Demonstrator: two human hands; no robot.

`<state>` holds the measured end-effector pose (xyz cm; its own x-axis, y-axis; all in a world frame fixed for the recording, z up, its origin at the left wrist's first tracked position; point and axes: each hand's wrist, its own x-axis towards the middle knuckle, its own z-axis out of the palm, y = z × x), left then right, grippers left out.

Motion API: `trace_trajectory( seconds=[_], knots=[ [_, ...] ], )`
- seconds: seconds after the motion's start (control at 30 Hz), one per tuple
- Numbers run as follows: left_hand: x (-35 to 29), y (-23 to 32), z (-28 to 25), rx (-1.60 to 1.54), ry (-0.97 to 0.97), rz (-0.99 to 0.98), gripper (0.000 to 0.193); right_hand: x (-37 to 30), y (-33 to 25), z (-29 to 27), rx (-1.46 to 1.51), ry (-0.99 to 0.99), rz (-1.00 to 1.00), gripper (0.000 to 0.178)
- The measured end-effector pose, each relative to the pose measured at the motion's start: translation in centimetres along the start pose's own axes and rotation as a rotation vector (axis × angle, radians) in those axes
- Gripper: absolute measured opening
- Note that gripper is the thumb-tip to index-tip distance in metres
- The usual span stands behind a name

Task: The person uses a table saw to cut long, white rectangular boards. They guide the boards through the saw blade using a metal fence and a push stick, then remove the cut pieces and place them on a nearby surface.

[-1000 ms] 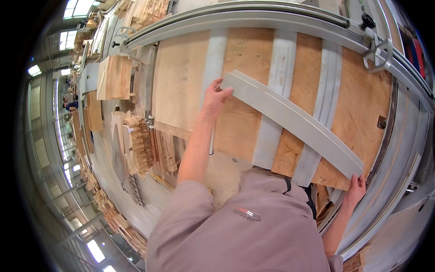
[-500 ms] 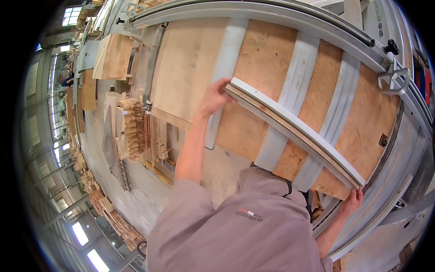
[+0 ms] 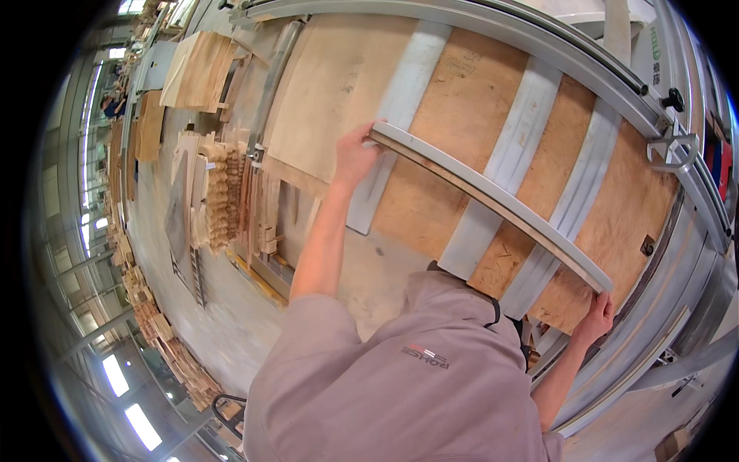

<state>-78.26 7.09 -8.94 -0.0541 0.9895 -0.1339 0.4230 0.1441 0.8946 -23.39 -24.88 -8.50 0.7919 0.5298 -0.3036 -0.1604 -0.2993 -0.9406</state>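
A long, narrow strip point(image 3: 493, 196) with a pale grey face and a brown wooden side slants across in front of me, from upper left to lower right. My left hand point(image 3: 359, 154) is closed around its far left end. At its near right end, the fingers of my right hand point(image 3: 597, 317) grip the corner. Under the strip lies a saw table made of plywood panels point(image 3: 462, 100) with grey metal bars point(image 3: 525, 115) between them. The strip seems to be held over this surface; whether it touches anywhere I cannot tell.
A metal fence rail point(image 3: 539, 46) with a black knob point(image 3: 673, 99) runs along the table's far side. To the left stand stacked scalloped wood pieces point(image 3: 222, 196) and a pale wooden block stack point(image 3: 198, 73). Offcuts point(image 3: 162, 327) line the floor farther left, where a person point(image 3: 114, 104) stands.
The strip has shifted slightly left and tilted, its right end moving farther from me. Both hands have moved with it, still gripping the ends. My view has shifted a little.
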Motion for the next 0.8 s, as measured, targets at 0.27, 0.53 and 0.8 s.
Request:
trace_trajectory(
  seconds=[0.27,0.53,0.8],
  knots=[
    [0.5,-0.8,-1.7,-0.02,-0.127,-0.127,0.052,1.5,0.2,0.5,0.053,0.04,0.05,0.027],
    [-1.8,-1.2,-1.9,-0.129,-0.206,-0.114,0.055,1.4,-2.0,2.0,-0.064,0.001,0.02,0.039],
    [-0.4,-1.8,-1.7,-0.075,-0.155,-0.129,0.049,0.9,-2.4,2.7,0.063,0.01,0.089,0.045]
  ],
)
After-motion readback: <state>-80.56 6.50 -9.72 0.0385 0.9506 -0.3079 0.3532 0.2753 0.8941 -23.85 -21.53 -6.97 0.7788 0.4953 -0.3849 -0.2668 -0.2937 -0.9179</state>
